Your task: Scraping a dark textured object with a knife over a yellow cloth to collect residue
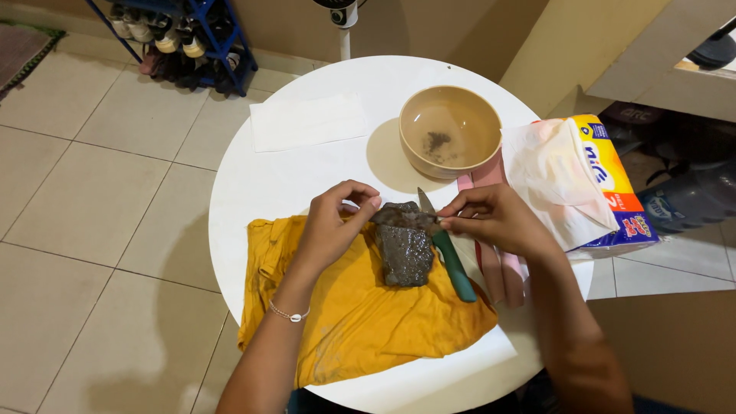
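Note:
A dark grey rough lump, like a stone (404, 249), rests on a mustard-yellow cloth (360, 307) spread over the round white table (268, 176). My left hand (333, 226) pinches the lump's upper left edge. My right hand (494, 218) pinches its upper right edge, close to a knife with a green handle (452, 264) that lies on the cloth, blade pointing away from me. Whether the right fingers also touch the knife is unclear.
A beige bowl (450, 130) of murky water with dark bits stands behind the hands. A white napkin (307, 121) lies at the back left. An open tissue pack (575, 180) sits at the right edge, pink strips (502, 276) beside it. A blue shoe rack (184, 38) stands on the tiled floor.

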